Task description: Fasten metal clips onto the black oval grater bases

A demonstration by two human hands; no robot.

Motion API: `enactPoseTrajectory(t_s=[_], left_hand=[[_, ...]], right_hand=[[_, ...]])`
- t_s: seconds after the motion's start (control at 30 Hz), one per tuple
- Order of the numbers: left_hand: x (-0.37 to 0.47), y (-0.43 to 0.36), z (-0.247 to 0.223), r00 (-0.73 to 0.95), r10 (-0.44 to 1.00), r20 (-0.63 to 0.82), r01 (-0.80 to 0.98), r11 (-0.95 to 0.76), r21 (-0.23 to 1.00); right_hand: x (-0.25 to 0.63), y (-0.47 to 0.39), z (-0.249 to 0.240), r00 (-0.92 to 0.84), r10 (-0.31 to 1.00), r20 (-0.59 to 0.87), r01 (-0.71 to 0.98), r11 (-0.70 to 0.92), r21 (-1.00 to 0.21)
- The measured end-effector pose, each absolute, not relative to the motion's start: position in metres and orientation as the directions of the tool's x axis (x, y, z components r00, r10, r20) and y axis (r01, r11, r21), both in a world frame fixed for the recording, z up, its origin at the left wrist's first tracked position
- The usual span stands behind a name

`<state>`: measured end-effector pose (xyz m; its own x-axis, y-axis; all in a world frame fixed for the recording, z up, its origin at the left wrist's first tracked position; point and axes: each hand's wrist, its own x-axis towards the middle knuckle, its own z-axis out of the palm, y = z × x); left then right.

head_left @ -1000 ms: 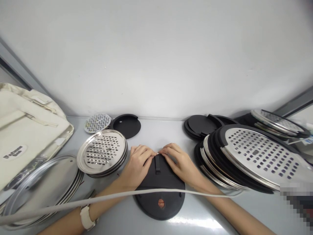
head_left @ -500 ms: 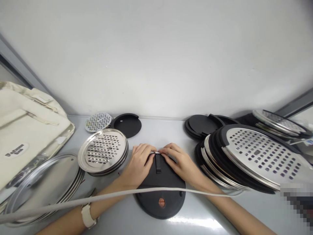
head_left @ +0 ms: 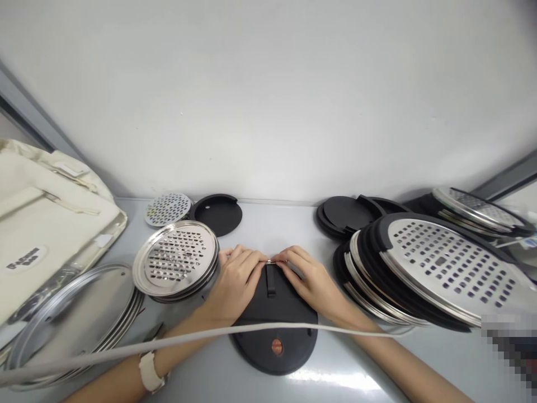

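A black round disc (head_left: 274,347) with an orange-brown round mark lies flat on the table in front of me. A black strap-like tab (head_left: 271,280) runs up its far half. At the far end of the tab sits a small shiny metal pin (head_left: 271,261), mostly covered by fingertips. My left hand (head_left: 240,282) pinches the left end of this pin, thumb and fingers pressed together. From the other side my right hand (head_left: 307,277) grips its right end in the same way. A pale cord (head_left: 289,324) crosses the view in front of the forearms and disc.
To the left are a stack of perforated metal discs (head_left: 176,257), several metal rings (head_left: 75,313) and a cream bag (head_left: 50,218). A large stack of perforated discs with black rims (head_left: 453,268) leans at right. Black round holders (head_left: 352,212) lie near the wall.
My left thumb and fingers have shifted slightly toward the pin and closed more tightly around its end. The disc and my right hand stay nearly where they were.
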<state>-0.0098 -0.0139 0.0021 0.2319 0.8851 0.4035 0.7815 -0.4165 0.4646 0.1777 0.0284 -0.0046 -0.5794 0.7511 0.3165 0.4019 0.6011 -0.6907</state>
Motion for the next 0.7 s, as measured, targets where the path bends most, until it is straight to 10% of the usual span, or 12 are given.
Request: enactPoseTrajectory(t_s=[0.7], left_hand=[[-0.0102, -0.0133, 0.0029, 0.283, 0.857, 0.430, 0.788, -0.464, 0.406]], right_hand=[[0.1770, 0.0289, -0.0025, -0.573, 0.774, 0.269, 0.459, 0.575, -0.678]])
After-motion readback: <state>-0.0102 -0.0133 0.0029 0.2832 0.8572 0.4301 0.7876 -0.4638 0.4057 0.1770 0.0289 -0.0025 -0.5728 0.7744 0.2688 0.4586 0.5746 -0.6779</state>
